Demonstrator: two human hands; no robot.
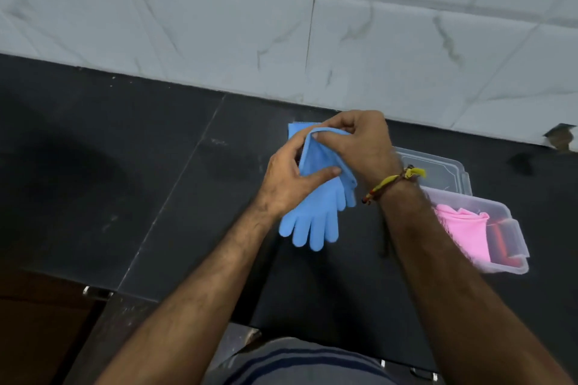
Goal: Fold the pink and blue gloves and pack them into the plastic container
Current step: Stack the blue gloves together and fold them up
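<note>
Both our hands, left (286, 180) and right (362, 147), grip the blue gloves (316, 212); pink gloves (466, 233) lie in the plastic container (513, 228).

Hands: two. The left hand (289, 180) and the right hand (362, 147) meet near frame centre.

Blue gloves: two visible. One blue glove (316, 212) is gripped by both hands; a second blue piece (295, 129) shows at 11 o'clock from the hands, only its corner visible.

Pink gloves (466, 228): one folded pink mass, count unclear.

Plastic container (513, 228): one, at 4 o'clock from the hands.

Clear lid (444, 170): one, at 3 o'clock.

Wrist thread (394, 181): one.
</note>
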